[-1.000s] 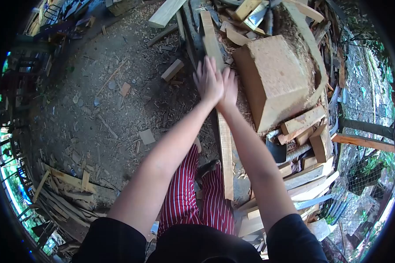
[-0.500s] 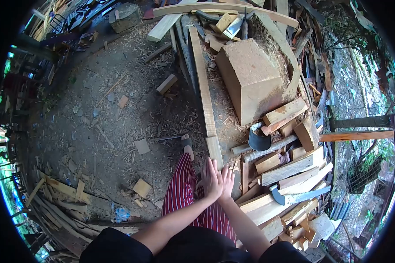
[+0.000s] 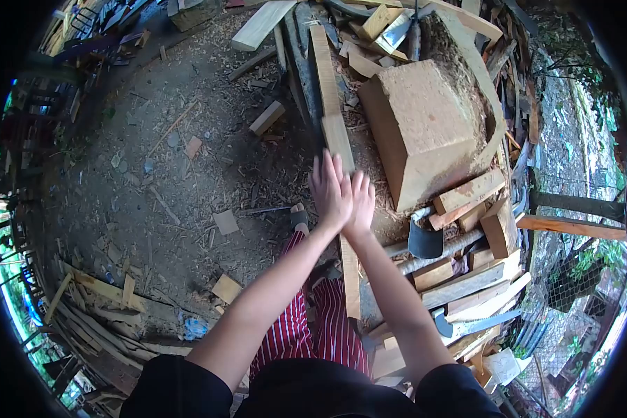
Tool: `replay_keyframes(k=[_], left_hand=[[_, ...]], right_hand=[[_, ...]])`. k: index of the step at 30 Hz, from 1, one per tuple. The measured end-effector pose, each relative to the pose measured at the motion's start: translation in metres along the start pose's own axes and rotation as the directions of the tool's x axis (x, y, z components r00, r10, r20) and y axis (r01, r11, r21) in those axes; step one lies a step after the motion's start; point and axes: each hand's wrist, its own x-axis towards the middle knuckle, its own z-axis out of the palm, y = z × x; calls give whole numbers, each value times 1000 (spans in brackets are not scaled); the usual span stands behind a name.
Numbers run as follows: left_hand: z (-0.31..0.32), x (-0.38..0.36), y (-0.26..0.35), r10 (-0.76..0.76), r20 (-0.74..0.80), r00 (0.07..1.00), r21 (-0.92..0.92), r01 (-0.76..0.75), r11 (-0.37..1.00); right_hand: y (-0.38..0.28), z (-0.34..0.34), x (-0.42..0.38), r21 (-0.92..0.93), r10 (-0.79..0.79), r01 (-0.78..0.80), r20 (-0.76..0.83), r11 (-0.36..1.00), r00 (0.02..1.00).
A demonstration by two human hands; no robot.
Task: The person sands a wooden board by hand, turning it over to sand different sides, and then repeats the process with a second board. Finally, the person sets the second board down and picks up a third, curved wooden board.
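A long, narrow wooden strip runs lengthwise in front of me along the bench edge. On it lies a shorter, paler wooden block. My left hand is laid flat over the block's near end, fingers stretched out and slightly spread. Beside it and touching it, my right hand lies palm down with its fingers also extended. Both hands hide the near end of the block and part of the strip, so how they press on it is not fully visible.
Right of the strip stands a big angular wooden block. Nearer are an adze-like tool with a dark blade, stacked offcuts and a handsaw. Wood chips cover the ground at left.
Both hands have moved forward along the strip, away from my body, and the pale block has slid forward with them. My arms are now stretched out, and the view has shifted slightly.
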Motion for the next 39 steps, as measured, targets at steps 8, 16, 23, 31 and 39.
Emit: replay_keyframes(k=[8,16,23,31,39], left_hand=[[10,214,-11,-1,-67,998,2,1,1000],[23,356,-9,82,-182,980,60,-73,996],[31,361,-13,39,-237,971,104,-15,994],[21,187,-15,14,-48,999,77,-11,997],[6,-70,-11,-22,45,999,54,20,998]], right_hand=[[0,18,211,-11,-57,56,-193,998,980],[5,33,344,-46,-3,-5,-170,999,985],[6,36,347,-28,15,-19,-149,999,989],[2,23,178,43,-3,13,-209,999,978],[-3,16,-70,-81,23,-33,-125,996,992]])
